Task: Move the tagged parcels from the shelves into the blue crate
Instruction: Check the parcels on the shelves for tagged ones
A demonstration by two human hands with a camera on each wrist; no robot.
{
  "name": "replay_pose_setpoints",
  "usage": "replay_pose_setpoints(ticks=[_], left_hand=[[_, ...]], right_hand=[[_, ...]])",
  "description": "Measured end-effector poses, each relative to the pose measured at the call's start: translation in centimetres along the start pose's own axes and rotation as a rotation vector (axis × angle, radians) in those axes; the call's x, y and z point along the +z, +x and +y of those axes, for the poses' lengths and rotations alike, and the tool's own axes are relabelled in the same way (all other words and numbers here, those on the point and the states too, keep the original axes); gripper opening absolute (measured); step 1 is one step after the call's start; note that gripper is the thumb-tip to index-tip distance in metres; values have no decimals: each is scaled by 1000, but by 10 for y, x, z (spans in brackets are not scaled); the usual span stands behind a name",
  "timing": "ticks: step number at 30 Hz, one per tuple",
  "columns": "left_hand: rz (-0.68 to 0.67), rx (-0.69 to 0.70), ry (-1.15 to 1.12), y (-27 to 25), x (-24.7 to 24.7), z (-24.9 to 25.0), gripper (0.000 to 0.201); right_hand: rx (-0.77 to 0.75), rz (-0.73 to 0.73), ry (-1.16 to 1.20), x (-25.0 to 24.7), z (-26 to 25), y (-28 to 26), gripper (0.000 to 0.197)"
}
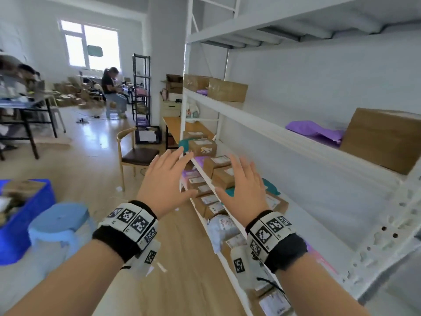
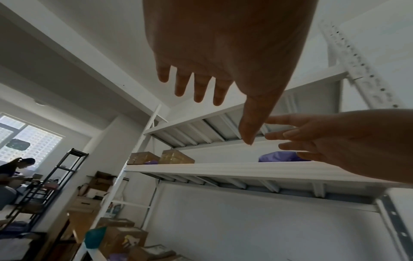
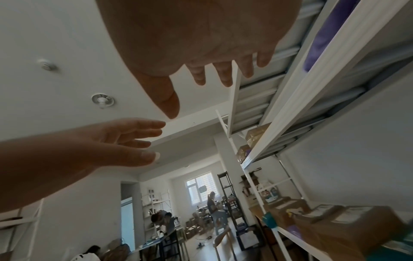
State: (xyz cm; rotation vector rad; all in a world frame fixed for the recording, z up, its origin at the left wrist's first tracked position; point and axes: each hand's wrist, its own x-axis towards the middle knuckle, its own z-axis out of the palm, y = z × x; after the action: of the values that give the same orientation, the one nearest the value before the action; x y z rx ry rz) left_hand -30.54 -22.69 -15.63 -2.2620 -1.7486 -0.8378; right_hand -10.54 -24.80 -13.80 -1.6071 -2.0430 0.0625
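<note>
both hands (image 1: 167, 181) spread above parcels (image 1: 219, 173)

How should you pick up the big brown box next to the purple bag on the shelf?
Probably with both hands, one on each side wall of the box, coming from the open front of the shelf. It looks wide and flat-sided, too big for one hand. The purple bag lies against its left side, so slide the box forward first.

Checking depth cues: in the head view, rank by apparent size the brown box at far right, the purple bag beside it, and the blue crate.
1. brown box
2. blue crate, cut off by the frame
3. purple bag
Nearness inflates all three.
</note>
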Motion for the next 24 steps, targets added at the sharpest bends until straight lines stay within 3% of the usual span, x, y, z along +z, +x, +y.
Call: replay_pose_setpoints(ticks=[6,14,24], left_hand=[[44,-15,43,68,20,-41,89],[28,-81,41,128,38,-93,92],[27,81,-45,233,71,-176,89]], right_hand=[[-37,26,18,28,2,97,81],[-47,-13,38,58,0,177,81],[31,82,5,106,-7,288,83]])
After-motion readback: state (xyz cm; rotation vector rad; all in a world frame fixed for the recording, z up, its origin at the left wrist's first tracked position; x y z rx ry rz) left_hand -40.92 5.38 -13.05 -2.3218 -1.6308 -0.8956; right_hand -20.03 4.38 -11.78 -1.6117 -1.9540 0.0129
